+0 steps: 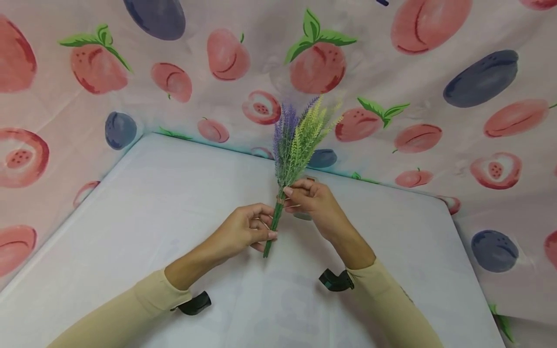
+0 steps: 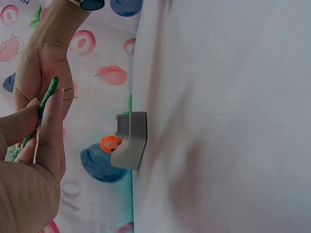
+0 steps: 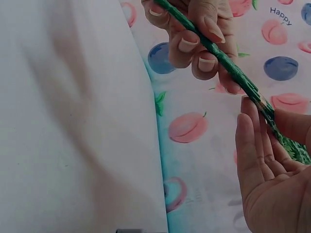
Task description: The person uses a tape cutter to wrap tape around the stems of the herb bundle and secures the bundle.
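A bunch of artificial lavender (image 1: 296,140), with purple and yellow spikes on green stems, is held upright and slightly tilted above the white table. My left hand (image 1: 245,227) pinches the lower stems between thumb and fingers, near their cut ends. Higher up, my right hand (image 1: 315,205) pinches the stems just under the flower heads, by a thin brown tie (image 1: 280,199). The right wrist view shows the green stems (image 3: 228,65) running between both hands, the right fingers stretched out behind them. In the left wrist view the stem end (image 2: 52,85) sticks out past my left thumb.
Partly hidden behind my right hand, a greyish rounded base (image 1: 303,216) shows on the white table (image 1: 174,193). A grey object with an orange part (image 2: 129,141) stands on the table in the left wrist view. A fruit-patterned cloth (image 1: 243,29) hangs around the table.
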Demonstrator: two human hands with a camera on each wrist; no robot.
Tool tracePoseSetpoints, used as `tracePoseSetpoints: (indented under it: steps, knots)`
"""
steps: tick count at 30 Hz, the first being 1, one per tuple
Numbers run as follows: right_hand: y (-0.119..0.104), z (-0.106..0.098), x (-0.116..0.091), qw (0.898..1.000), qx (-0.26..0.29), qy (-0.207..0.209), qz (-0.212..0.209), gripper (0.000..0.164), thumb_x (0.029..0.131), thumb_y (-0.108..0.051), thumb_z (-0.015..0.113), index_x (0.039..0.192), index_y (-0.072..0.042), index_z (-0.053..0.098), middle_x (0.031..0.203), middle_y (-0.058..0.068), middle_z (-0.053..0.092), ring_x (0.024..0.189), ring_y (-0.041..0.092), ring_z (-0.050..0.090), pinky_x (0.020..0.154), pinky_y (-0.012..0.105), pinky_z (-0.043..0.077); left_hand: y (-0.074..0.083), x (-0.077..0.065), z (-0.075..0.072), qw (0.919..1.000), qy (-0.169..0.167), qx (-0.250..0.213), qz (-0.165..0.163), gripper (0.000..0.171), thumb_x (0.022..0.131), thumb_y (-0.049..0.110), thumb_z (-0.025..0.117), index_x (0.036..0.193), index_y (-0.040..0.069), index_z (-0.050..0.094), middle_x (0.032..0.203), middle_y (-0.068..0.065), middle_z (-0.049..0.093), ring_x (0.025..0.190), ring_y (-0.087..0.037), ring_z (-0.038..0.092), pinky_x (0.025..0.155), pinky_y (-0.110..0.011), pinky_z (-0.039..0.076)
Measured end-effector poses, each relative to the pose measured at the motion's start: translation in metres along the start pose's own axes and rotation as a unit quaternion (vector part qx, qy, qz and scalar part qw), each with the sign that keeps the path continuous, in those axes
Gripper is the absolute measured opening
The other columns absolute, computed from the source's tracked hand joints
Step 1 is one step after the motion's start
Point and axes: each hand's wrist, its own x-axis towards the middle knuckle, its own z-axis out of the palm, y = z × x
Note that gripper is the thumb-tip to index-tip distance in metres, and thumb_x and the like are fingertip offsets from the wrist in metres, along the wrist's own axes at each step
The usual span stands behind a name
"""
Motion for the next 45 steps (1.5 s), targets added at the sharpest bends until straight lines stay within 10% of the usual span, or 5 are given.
tracePoseSetpoints:
  steps: [35,45]
  knots:
    - [0.039,0.023,0.024,0.996,0.015,-0.042,0.077,0.025,0.102,-0.013,0.063,0.118,0.005,0.065,0.093,0.002,0.073,0.086,0.014,0.071,0.094,0.047,0.056,-0.022,-0.008,-0.017,0.9966,0.033,-0.023,-0.073,0.039,0.092,-0.006,0.064,0.129,-0.006,0.051,0.101,-0.014,0.057,0.092,-0.024,0.071,0.074,-0.043,0.061]
    - [0.05,0.027,0.029,0.995,0.006,-0.036,0.094,0.026,0.101,-0.012,0.065,0.119,0.006,0.068,0.09,0.002,0.075,0.084,0.012,0.073,0.091,0.043,0.058,-0.029,-0.007,-0.019,0.9956,0.04,-0.018,-0.083,0.046,0.091,-0.01,0.058,0.136,-0.007,0.046,0.1,-0.016,0.056,0.107,-0.041,0.069,0.072,-0.038,0.061]
